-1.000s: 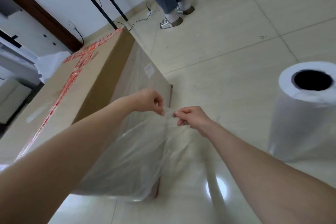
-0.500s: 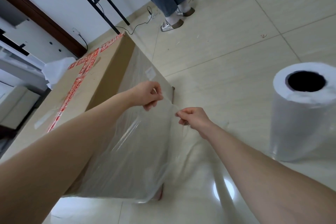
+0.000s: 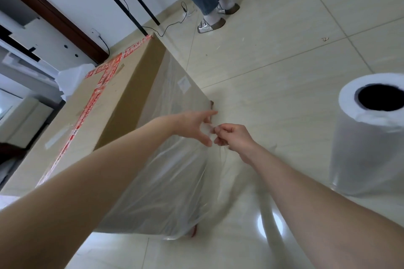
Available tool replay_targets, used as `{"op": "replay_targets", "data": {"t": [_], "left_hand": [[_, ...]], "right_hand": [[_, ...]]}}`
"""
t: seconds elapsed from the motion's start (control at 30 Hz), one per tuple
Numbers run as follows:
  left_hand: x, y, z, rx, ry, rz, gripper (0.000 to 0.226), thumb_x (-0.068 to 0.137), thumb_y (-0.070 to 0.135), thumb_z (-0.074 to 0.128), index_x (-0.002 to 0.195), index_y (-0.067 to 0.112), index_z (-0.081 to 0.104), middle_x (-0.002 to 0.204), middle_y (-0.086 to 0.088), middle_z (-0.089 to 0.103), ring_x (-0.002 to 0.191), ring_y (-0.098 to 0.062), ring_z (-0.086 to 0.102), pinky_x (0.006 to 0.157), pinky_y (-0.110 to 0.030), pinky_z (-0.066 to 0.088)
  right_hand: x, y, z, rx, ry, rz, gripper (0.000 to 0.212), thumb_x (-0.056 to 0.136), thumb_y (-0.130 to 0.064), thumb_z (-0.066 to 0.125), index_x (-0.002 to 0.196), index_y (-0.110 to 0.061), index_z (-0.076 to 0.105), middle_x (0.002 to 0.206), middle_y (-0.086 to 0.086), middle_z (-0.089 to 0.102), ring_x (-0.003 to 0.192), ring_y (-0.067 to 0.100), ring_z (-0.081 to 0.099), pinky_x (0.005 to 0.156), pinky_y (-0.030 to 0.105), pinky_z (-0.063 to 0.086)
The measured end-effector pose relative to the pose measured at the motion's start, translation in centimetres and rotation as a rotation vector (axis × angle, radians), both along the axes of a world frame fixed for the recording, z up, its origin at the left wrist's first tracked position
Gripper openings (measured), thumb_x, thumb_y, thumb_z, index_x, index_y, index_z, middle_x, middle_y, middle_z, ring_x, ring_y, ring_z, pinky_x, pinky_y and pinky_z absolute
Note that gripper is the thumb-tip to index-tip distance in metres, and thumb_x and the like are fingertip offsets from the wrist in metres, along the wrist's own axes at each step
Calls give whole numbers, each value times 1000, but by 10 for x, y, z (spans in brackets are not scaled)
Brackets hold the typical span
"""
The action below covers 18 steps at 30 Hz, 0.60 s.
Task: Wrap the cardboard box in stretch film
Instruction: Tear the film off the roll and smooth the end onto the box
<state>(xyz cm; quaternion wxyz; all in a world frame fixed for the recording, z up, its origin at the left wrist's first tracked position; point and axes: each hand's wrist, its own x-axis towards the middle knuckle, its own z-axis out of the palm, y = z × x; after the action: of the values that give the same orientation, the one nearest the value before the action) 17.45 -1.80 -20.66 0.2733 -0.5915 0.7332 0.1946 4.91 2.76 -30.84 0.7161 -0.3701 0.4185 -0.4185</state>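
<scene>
A long cardboard box [image 3: 113,102] with red tape on top lies on the tiled floor. Clear stretch film [image 3: 170,177] covers its near side face and bunches at the lower corner. My left hand [image 3: 194,124] is spread with straight fingers against the film at the box's right edge. Just beside it, my right hand [image 3: 231,135] pinches a gathered bit of film between thumb and fingers. A thick white roll of stretch film [image 3: 369,137] stands upright on the floor to the right, and a strip of film runs along the floor toward it.
Another person's legs and shoes [image 3: 209,22] stand on the floor beyond the box. A black table frame [image 3: 129,0] and a trailing cable [image 3: 175,24] are near the wall. White furniture [image 3: 26,107] sits at the left. Tiled floor [image 3: 284,54] stretches to the right.
My left hand let go of its pinch on the film and spread its fingers against the box's edge. My right hand keeps pinching the film in about the same place.
</scene>
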Motion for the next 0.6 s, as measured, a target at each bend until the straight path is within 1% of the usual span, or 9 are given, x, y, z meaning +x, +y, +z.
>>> {"op": "replay_targets", "data": {"t": [0.03, 0.07, 0.1, 0.13, 0.2, 0.3, 0.37, 0.43, 0.6], "left_hand": [[3, 0, -4, 18, -19, 23, 78, 75, 35, 78, 141, 22, 39, 104, 6, 65, 104, -14, 57, 94, -27, 41], [5, -1, -3, 12, -27, 30, 54, 77, 32, 77, 124, 20, 54, 84, 7, 64, 84, -13, 61, 82, -26, 44], [8, -3, -1, -11, -30, 33, 29, 79, 30, 75, 103, 19, 62, 70, 7, 61, 67, -11, 59, 72, -25, 44], [12, -6, 3, -42, -26, 37, 16, 81, 28, 73, 85, 18, 63, 62, 6, 58, 56, -9, 57, 64, -23, 43], [22, -10, 15, -99, -25, 45, 24, 84, 27, 71, 69, 16, 55, 54, 5, 52, 44, -5, 51, 51, -20, 41], [37, -13, 31, -141, -20, 82, 30, 85, 23, 70, 62, 15, 53, 57, 2, 48, 48, -7, 50, 46, -15, 46], [43, -14, 36, -163, -22, 95, 18, 86, 22, 69, 72, 12, 64, 66, -3, 53, 58, -12, 54, 49, -20, 54], [46, -15, 39, -207, -49, 65, 17, 85, 24, 69, 81, 8, 68, 69, -4, 56, 61, -15, 56, 48, -22, 53], [52, -19, 44, -305, -139, -64, 21, 85, 30, 68, 72, 14, 64, 68, -3, 59, 70, -21, 55, 67, -30, 44]], "right_hand": [[-1, 0, -1, -4, -6, 0, 16, 96, -9, 53, 103, -1, 65, 69, 1, 56, 37, -8, 49, 40, 3, 34], [-3, 1, -3, -5, -10, -1, 16, 96, -8, 54, 103, 0, 65, 67, 1, 56, 37, -8, 49, 40, 3, 34], [-5, 1, -7, -8, -8, 1, 14, 94, -7, 56, 101, 1, 65, 65, 2, 54, 37, -7, 49, 40, 4, 34], [-7, 1, -12, -15, 11, 12, 11, 91, -7, 61, 98, 1, 67, 62, 2, 54, 38, -6, 49, 41, 4, 35], [-10, 2, -25, -42, 120, 60, 6, 83, -9, 71, 87, -6, 69, 61, 2, 55, 47, -1, 52, 48, 7, 39], [-16, 5, -48, -44, 292, 124, 5, 80, -10, 74, 81, -9, 70, 61, 1, 56, 56, 8, 48, 54, 14, 39], [-19, 5, -61, -15, 374, 104, 9, 81, -11, 73, 73, -12, 68, 58, 1, 55, 56, 10, 47, 55, 18, 38], [-20, 1, -71, 26, 467, 34, 13, 81, -16, 72, 69, -16, 69, 60, 3, 59, 62, 16, 53, 63, 23, 40], [-20, -8, -90, 116, 590, -91, 20, 84, -22, 68, 64, -23, 65, 80, 6, 69, 85, 28, 68, 83, 36, 55]]}}
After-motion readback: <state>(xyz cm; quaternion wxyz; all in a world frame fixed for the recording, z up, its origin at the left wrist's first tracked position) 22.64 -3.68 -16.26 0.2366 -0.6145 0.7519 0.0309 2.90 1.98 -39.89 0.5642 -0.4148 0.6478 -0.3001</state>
